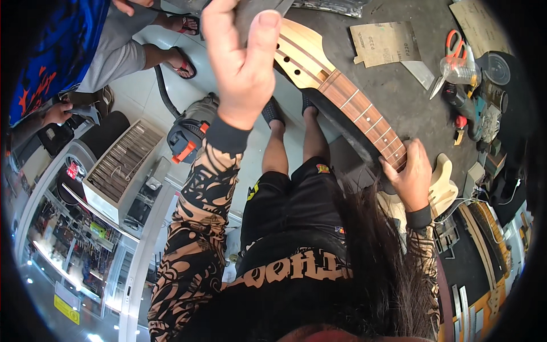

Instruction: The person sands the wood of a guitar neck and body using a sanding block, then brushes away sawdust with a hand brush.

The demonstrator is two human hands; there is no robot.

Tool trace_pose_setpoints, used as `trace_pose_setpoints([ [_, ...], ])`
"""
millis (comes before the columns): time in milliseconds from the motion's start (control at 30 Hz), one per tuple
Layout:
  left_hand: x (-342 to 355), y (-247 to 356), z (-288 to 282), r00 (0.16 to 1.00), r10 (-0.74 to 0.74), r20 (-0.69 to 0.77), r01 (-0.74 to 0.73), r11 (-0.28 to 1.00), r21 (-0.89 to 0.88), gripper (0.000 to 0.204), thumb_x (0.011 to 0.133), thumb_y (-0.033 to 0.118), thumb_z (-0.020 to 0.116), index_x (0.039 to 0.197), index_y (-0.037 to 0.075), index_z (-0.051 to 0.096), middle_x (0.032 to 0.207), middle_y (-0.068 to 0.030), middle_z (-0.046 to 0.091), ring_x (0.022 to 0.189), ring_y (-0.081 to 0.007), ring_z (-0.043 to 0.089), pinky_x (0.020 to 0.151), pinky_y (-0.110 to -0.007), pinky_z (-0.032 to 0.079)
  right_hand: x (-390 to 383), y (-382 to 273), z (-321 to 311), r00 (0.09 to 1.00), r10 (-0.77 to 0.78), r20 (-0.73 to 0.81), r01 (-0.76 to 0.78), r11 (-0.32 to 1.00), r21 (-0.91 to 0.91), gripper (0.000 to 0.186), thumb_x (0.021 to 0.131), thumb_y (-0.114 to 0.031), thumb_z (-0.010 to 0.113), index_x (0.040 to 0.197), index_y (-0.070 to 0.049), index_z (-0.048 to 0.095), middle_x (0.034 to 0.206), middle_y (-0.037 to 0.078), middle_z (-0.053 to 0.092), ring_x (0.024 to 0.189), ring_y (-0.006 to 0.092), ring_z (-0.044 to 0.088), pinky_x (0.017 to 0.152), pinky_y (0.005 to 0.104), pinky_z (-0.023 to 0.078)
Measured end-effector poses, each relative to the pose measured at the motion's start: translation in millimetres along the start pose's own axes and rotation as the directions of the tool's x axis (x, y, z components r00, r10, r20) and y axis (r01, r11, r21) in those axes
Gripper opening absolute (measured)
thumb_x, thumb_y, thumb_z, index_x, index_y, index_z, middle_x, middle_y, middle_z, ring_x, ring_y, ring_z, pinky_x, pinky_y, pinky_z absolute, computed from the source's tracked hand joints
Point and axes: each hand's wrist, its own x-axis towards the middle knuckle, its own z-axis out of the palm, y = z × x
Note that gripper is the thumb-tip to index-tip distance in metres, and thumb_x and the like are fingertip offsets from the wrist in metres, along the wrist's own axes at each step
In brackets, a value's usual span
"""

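Note:
A guitar neck (363, 115) with a rosewood-coloured fretboard and pale striped headstock (305, 50) lies slantwise along the edge of the dark workbench. My right hand (411, 174) is closed around its body end, thumb on the near side and fingers on the far side. Above the floor beside the headstock, my left hand (245, 71) is raised with thumb and fingers apart. Its fingertips run out of the top of the view. A dark grey surface shows behind the thumb; whether the hand touches it, I cannot tell.
On the workbench (393, 82) lie sandpaper (384, 43), orange-handled scissors (454, 44), a clear plastic cup (460, 71) and a teal power tool (484, 118). A pale guitar body (443, 185) sits beyond my right wrist. A vacuum cleaner (191, 128) and another person (122, 51) are at left.

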Motion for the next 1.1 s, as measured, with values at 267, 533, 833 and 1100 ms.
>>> trace_pose_setpoints([
  [267, -19, -4, -50, 0.939, 0.181, 0.291, -0.339, 0.620, 0.708, 0.048, 0.088, 0.012, 0.092, 0.134, 0.009, 0.077, 0.135, -0.0154, 0.073, 0.119, -0.0333, 0.065, 0.106, -0.043, 0.048, 95, -83, 8, 0.986, -0.140, -0.088, 0.153, 0.976, 0.158, 0.067, 0.087, -0.036, 0.090, 0.140, -0.003, 0.065, 0.107, 0.015, 0.063, 0.098, 0.0374, 0.064, 0.087, 0.0475, 0.054],
  [533, -24, -15, -65, 0.927, 0.201, 0.316, -0.368, 0.647, 0.668, 0.055, 0.084, 0.011, 0.093, 0.137, 0.011, 0.078, 0.127, -0.0153, 0.069, 0.113, -0.0353, 0.063, 0.099, -0.048, 0.052, 106, -91, 15, 0.976, -0.178, -0.125, 0.196, 0.968, 0.156, 0.066, 0.089, -0.039, 0.088, 0.141, -0.005, 0.065, 0.108, 0.013, 0.064, 0.101, 0.0350, 0.064, 0.087, 0.0464, 0.053],
  [833, 0, -12, -61, 0.964, 0.144, 0.222, -0.261, 0.648, 0.716, 0.048, 0.084, 0.015, 0.094, 0.130, 0.014, 0.082, 0.126, -0.0177, 0.069, 0.113, -0.0342, 0.065, 0.100, -0.045, 0.051, 108, -91, 13, 0.982, -0.166, -0.094, 0.177, 0.976, 0.124, 0.066, 0.089, -0.041, 0.088, 0.140, -0.006, 0.065, 0.109, 0.011, 0.064, 0.102, 0.0342, 0.064, 0.086, 0.0458, 0.051],
  [1100, -9, -19, -61, 0.903, 0.238, 0.359, -0.426, 0.610, 0.668, 0.044, 0.085, 0.012, 0.092, 0.128, 0.009, 0.082, 0.122, -0.0173, 0.069, 0.114, -0.0375, 0.064, 0.097, -0.047, 0.051, 108, -91, 14, 0.981, -0.181, -0.075, 0.190, 0.974, 0.124, 0.068, 0.088, -0.039, 0.089, 0.141, -0.006, 0.064, 0.113, 0.012, 0.066, 0.102, 0.0345, 0.064, 0.086, 0.0458, 0.050],
])
